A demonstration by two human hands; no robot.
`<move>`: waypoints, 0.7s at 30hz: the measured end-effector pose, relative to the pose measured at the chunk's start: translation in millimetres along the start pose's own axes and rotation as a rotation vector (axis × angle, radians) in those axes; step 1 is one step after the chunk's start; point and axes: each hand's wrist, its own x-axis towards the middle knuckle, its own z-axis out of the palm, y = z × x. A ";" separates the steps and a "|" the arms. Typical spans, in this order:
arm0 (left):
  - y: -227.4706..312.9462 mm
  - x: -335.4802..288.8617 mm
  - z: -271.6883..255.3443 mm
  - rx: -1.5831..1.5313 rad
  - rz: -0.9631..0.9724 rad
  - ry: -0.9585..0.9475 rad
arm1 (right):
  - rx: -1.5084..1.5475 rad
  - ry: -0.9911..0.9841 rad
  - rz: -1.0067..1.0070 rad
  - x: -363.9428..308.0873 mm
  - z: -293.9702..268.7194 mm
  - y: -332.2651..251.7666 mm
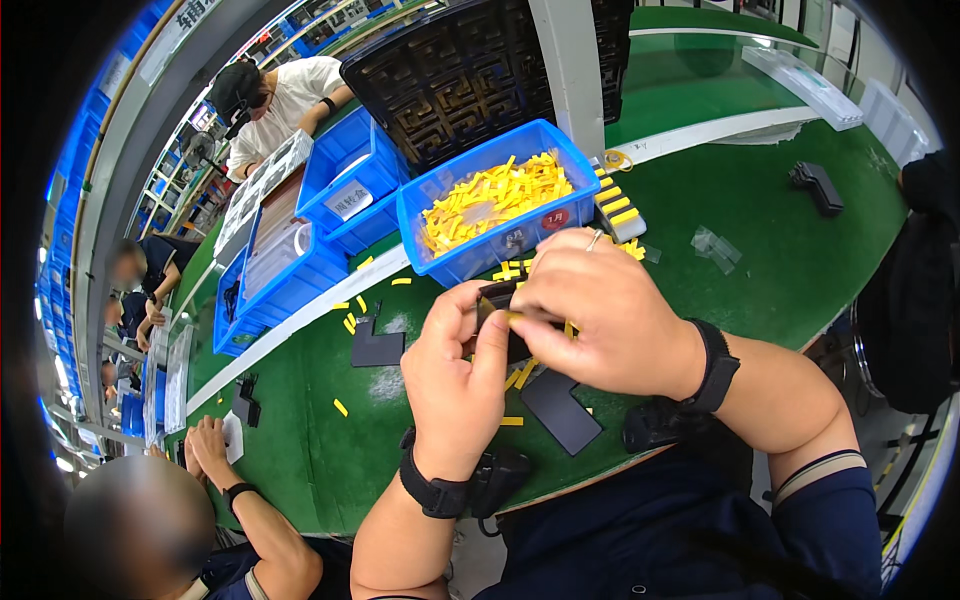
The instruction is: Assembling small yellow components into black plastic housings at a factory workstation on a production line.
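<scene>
My left hand [455,375] is closed around a dark, thin-walled part [497,292], thumb on top, above the table's near middle. Against that same part, my right hand [605,315] is pinched, and a bit of yellow shows at its fingertips. The fingers cover most of the part, so its full shape is hidden. Flat dark grey L-shaped pieces lie beside the hands: one [377,347] to the left, another [562,412] below the right hand. Loose yellow strips [512,421] are scattered around and under the hands.
A blue bin [470,268] heaped with yellow strips [505,195] stands just beyond my hands. More blue bins [350,190] are at the left. A black device [818,188] and clear plastic scraps [715,248] lie right on the green table [720,290]. A co-worker's hands [208,448] are at the lower left.
</scene>
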 end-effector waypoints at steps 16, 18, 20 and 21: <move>-1.3 2.5 -1.5 -0.537 -0.134 -0.077 | 0.089 0.110 0.263 6.4 -6.9 15.3; -1.8 3.2 -1.7 -0.539 -0.138 -0.080 | 0.144 0.126 0.243 5.0 -4.3 17.1; -4.9 3.0 -2.9 -0.548 -0.124 -0.099 | 0.181 0.107 0.289 6.3 -4.8 12.3; -4.8 2.9 -3.2 -0.548 -0.125 -0.098 | 0.216 0.089 0.336 6.8 -4.8 10.8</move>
